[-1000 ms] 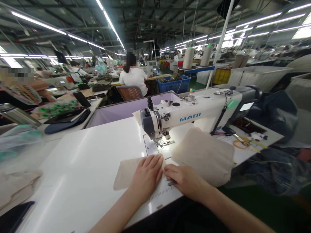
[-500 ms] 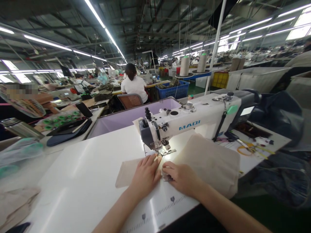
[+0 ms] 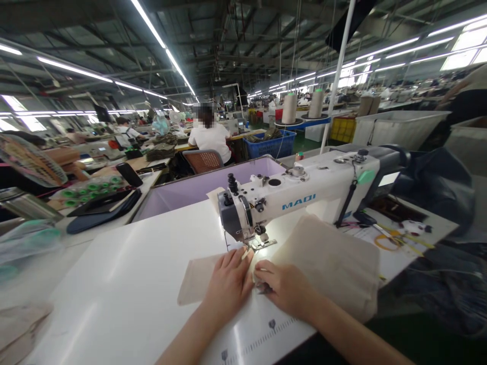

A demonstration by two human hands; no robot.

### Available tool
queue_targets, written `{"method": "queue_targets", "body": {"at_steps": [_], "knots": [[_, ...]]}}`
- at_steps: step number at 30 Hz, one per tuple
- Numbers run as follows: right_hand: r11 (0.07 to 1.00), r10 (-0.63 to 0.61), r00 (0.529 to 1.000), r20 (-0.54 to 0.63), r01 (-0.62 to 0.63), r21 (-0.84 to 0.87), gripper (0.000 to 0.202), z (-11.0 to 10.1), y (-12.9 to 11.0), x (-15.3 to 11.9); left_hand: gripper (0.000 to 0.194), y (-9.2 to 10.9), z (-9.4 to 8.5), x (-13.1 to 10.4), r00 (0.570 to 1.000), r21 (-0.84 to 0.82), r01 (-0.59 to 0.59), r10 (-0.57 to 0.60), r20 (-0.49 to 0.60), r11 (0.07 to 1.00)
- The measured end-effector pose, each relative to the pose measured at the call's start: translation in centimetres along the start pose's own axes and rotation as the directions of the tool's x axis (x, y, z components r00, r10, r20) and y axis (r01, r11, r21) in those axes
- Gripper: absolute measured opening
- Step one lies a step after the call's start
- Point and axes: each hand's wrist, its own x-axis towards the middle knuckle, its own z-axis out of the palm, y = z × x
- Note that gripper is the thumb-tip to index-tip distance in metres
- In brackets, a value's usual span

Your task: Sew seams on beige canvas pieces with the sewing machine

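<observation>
Beige cloth (image 3: 331, 263) lies on the counter (image 3: 133, 284) by the sewing machine (image 3: 327, 185), seemingly being lined up for stitching; left hand (image 3: 230, 279) lies flat over it, grip outstretched; right hand (image 3: 284, 288) curls, pinching what I cannot tell; feeding calls for a straight edge

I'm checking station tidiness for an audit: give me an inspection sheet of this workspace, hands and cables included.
Surface: white tabletop, ruler marks near its front edge.
Job's things: sewing machine; beige fabric showing on both sides of the hands.
Clutter: loose small items at the tabletop's right end.
Hands: left hand flat on fabric; right hand curled beside it, grip unclear.
Cables: black strap against the machine; power cable, nothing seen.
Surroundings: thread cones, blue crate, seated co-worker in white.
</observation>
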Motion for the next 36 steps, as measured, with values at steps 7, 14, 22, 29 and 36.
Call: {"method": "queue_targets", "body": {"at_steps": [7, 14, 22, 29, 36], "knots": [[1.0, 0.023, 0.999, -0.027, -0.023, 0.001, 0.015, 0.2, 0.0, -0.1, 0.042, 0.0, -0.1, 0.0, 1.0, 0.009, -0.001, 0.0, 0.024, 1.0], [1.0, 0.016, 1.0, -0.019, -0.016, -0.007, 0.019, 0.0, 0.0, 0.2, 0.043, -0.4, -0.1, 0.1, 1.0, 0.017, -0.016, 0.016, 0.026, 1.0], [0.999, -0.015, 0.999, 0.033, 0.017, -0.05, 0.021, -0.1, -0.2, -0.8, 0.04, 0.6, -0.3, -2.0, 0.987, -0.018, -0.158, 0.158, -0.003, 0.987], [0.997, -0.037, 0.999, 0.009, 0.037, -0.062, 0.025, 0.0, 0.0, -0.7, 0.039, 0.6, -1.8, -2.4, 0.968, -0.069, -0.242, 0.245, 0.045, 0.968], [0.998, -0.009, 1.0, 0.021, 0.011, -0.063, 0.02, -0.3, 0.5, 0.6, 0.037, 0.0, -2.0, -1.4, 0.974, -0.059, -0.206, 0.211, 0.086, 0.977]]}}
